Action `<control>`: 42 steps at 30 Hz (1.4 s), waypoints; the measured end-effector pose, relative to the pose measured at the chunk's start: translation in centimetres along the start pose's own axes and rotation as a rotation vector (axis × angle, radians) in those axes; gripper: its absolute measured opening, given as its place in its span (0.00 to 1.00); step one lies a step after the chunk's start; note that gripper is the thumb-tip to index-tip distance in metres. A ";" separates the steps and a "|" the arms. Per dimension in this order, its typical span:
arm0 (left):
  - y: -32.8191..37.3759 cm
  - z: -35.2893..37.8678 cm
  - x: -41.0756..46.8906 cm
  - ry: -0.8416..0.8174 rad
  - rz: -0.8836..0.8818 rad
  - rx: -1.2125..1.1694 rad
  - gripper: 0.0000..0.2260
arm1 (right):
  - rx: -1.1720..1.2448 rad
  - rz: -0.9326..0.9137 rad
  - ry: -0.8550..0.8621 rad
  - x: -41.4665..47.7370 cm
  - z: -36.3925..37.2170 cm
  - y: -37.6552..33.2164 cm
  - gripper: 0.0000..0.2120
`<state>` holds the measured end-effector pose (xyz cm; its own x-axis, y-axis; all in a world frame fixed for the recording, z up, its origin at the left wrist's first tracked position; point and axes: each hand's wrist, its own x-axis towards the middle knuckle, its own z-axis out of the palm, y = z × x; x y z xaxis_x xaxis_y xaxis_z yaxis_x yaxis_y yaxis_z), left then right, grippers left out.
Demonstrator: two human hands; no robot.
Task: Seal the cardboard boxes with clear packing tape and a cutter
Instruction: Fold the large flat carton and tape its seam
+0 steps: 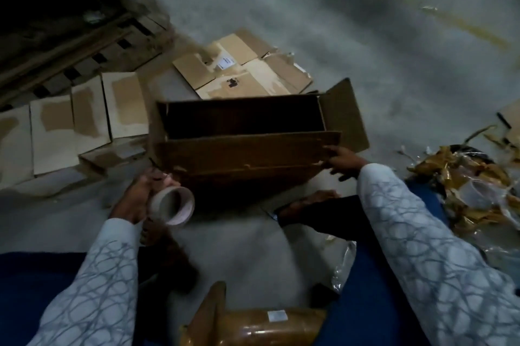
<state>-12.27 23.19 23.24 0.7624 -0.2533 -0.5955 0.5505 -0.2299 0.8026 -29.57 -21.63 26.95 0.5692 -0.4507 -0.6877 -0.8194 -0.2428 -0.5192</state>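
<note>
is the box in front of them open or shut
Open. The cardboard box shows a dark interior, and its end flap sticks out unfolded.

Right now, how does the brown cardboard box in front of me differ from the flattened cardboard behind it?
The dark brown cardboard box stands assembled, top flaps open; the pale flattened cardboard sheet lies flat on the floor. The box looks darker; the sheet is lighter and carries a white label. Both are cardboard.

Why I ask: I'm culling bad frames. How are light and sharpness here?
Head view: dim, underexposed, inside of the box black; far floor smeared by blur; wide-angle bending at the edges; tape roll, left hand, right hand legible.
</note>
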 end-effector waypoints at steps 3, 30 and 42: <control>0.5 1.1 -2.0 -0.001 -0.002 -0.032 0.18 | -0.401 -0.214 -0.176 -0.7 4.8 -0.3 0.23; 4.8 14.9 0.4 -0.151 0.464 1.263 0.02 | -0.597 -0.611 0.258 0.9 8.5 -5.2 0.29; 5.0 17.0 0.3 -0.361 0.142 1.226 0.19 | -0.663 -0.564 0.249 1.1 8.3 -8.1 0.20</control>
<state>-15.01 6.01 26.46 0.5473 -0.5415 -0.6381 -0.3458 -0.8407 0.4168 -21.78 -13.04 26.19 0.9300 -0.2696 -0.2499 -0.3382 -0.8940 -0.2940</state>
